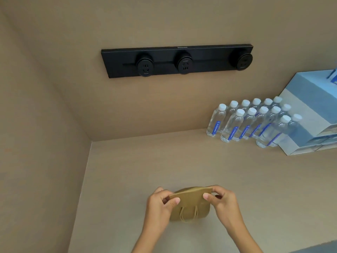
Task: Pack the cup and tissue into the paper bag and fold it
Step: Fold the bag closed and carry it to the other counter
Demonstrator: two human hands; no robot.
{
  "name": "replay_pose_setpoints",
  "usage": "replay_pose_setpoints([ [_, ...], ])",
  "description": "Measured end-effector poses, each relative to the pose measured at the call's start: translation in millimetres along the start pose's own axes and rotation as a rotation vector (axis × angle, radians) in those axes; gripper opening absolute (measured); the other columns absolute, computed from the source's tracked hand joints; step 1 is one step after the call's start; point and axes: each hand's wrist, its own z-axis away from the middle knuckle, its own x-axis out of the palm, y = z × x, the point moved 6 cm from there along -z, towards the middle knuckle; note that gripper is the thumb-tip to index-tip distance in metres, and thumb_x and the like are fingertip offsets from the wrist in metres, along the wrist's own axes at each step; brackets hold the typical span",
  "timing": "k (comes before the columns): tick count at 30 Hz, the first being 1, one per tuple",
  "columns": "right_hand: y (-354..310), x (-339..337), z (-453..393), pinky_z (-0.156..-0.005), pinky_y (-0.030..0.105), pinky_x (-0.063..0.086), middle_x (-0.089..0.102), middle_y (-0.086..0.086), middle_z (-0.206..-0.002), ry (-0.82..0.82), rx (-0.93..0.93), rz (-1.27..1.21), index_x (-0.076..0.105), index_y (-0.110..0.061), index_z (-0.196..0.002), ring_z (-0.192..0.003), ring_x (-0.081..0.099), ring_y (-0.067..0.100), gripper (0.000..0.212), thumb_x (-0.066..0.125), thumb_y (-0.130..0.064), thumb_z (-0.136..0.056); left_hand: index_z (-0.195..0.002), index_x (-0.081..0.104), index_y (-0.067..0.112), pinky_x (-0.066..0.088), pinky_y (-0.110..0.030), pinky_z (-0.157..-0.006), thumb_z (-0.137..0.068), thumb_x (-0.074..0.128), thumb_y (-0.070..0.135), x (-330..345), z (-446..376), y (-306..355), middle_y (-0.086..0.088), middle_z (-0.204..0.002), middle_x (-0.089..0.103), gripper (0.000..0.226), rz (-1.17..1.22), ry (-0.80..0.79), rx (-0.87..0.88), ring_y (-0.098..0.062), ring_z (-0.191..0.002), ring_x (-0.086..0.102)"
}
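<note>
A brown paper bag [191,207] stands on the beige counter [182,161] near its front edge, its twine handle hanging down the near face. The bag's top edge is pressed flat. My left hand [160,203] pinches the left end of that top edge and my right hand [221,199] pinches the right end, thumbs on the near side. The bag bulges at its lower right. No cup or tissue is visible; the bag's inside is hidden.
Several clear water bottles [251,121] with white caps stand at the back right, beside stacked blue and white boxes [310,114]. A black socket strip [176,61] is on the back wall. A side wall [45,143] closes the counter on the left.
</note>
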Motion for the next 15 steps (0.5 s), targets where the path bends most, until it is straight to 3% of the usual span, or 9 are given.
replay_pose_setpoints([
  [3, 5, -11, -28, -0.058, 0.014, 0.049, 0.078, -0.003, -0.074, -0.055, -0.023, -0.005, 0.077, -0.018, -0.072, -0.058, 0.066, 0.007, 0.023, 0.070, 0.002, -0.081, -0.056, 0.067, 0.025, 0.036, -0.018, -0.054, -0.074, 0.077, 0.007, 17, -13, 5, 0.005, -0.066, 0.049, 0.028, -0.024, 0.063, -0.015, -0.002, -0.052, 0.045],
  [7, 16, -27, -54, -0.062, 0.027, 0.051, 0.079, -0.001, -0.075, -0.114, -0.007, -0.002, 0.077, -0.018, -0.075, -0.063, 0.067, 0.019, 0.018, 0.072, -0.002, -0.081, -0.060, 0.066, 0.029, 0.042, -0.026, -0.057, -0.076, 0.074, 0.003, 38, -18, 9, 0.006, -0.066, 0.050, 0.032, -0.059, 0.164, -0.050, -0.003, -0.054, 0.048],
  [11, 26, -31, -66, -0.053, 0.020, 0.039, 0.072, -0.001, -0.069, -0.184, -0.014, 0.049, 0.074, -0.016, -0.073, -0.050, 0.050, 0.007, 0.012, 0.074, -0.006, -0.081, -0.061, 0.064, 0.024, 0.043, -0.032, -0.057, -0.076, 0.073, -0.001, 45, -17, 7, 0.004, -0.067, 0.051, 0.030, -0.111, 0.225, -0.073, -0.008, -0.055, 0.048],
  [13, 27, -31, -68, -0.055, 0.024, 0.040, 0.071, 0.004, -0.075, -0.206, -0.010, 0.050, 0.073, -0.016, -0.075, -0.055, 0.051, 0.012, 0.011, 0.074, -0.007, -0.081, -0.067, 0.068, 0.017, 0.048, -0.037, -0.058, -0.076, 0.072, -0.003, 45, -16, 9, 0.002, -0.070, 0.053, 0.023, -0.091, 0.229, -0.095, -0.010, -0.055, 0.049],
  [15, 28, -31, -70, -0.061, 0.029, 0.045, 0.073, 0.008, -0.085, -0.225, 0.003, 0.056, 0.072, -0.019, -0.077, -0.062, 0.054, 0.019, 0.012, 0.074, -0.008, -0.081, -0.074, 0.070, 0.021, 0.047, -0.030, -0.059, -0.077, 0.073, -0.001, 47, -15, 9, 0.002, -0.077, 0.059, 0.022, -0.085, 0.209, -0.108, -0.006, -0.055, 0.049],
])
